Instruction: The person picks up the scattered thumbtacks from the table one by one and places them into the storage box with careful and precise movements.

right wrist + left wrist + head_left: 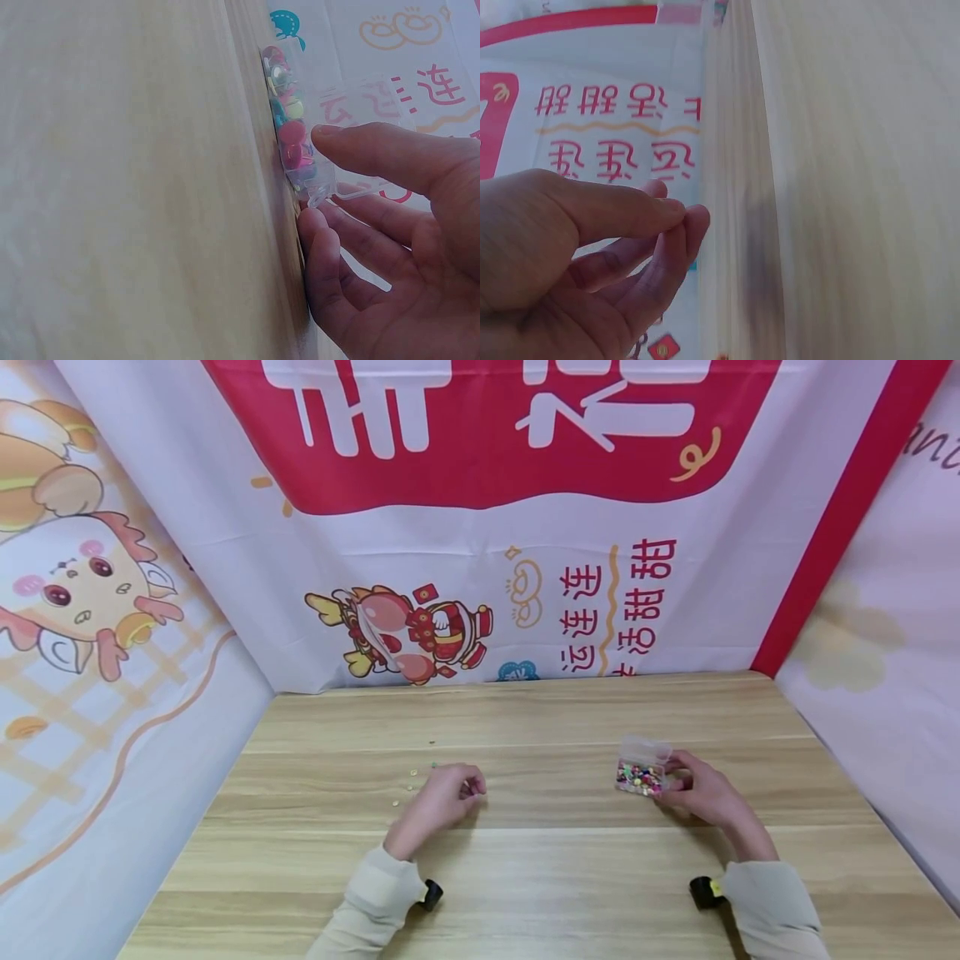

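Observation:
My right hand (701,789) grips the right end of a small clear plastic box (311,176), thumb at its upper edge and fingers by its latch. The box's transparent lid (645,748) stands open toward the back. Inside lie many small colourful round pieces (636,776), pink, green, white and dark. My left hand (448,793) hovers low over the table's middle left. Its thumb and a fingertip meet in a pinch (682,214), and nothing shows between them. Beside that hand, several tiny pieces (413,772) lie spaced in a slanting line on the wood.
The wood-grain table (525,877) meets a white and red printed cloth (480,552) at its back edge. Printed cloths also hang at the left (112,710) and right (885,677) sides. A black wrist camera (430,895) sits at the left cuff, another (705,893) at the right.

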Motion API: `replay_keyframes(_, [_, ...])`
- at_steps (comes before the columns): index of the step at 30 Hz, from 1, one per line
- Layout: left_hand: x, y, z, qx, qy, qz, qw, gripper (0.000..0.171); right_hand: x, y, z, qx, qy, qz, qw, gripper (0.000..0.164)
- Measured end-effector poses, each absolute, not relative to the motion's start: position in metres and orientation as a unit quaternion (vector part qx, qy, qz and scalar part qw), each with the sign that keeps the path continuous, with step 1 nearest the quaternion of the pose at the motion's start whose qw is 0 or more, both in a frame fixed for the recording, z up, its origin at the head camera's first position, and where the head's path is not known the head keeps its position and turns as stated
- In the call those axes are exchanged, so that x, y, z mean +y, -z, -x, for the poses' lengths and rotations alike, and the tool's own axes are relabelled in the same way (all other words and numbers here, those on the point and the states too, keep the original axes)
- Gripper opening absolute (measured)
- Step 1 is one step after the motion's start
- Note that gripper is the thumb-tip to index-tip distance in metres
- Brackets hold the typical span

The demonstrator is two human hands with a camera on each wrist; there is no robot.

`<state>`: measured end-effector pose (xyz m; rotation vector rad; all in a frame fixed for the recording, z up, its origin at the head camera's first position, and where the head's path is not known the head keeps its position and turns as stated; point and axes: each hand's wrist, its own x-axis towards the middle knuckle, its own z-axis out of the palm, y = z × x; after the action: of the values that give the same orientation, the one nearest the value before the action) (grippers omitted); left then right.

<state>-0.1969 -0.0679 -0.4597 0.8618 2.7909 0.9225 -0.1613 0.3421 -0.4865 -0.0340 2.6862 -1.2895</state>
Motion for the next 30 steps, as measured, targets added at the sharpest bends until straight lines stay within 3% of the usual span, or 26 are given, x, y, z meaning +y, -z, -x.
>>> replay_keyframes(14, [-0.010,0.457,0.199,0.891,-0.321,-0.317,0.062,0.009,0.343,0.486,0.161,0.897,0.435,0.012,0.079,0.063])
replay_keyframes(21, [0.019,0.456,0.199,0.876,-0.348,-0.318,0.106,0.004,0.342,0.484,0.160,0.893,0.442,0.011,0.080,0.063])
replay_keyframes(30, [0.051,0.459,0.201,0.876,-0.343,-0.325,0.099,0.005,0.341,0.483,0.159,0.892,0.444,-0.006,0.083,0.062])
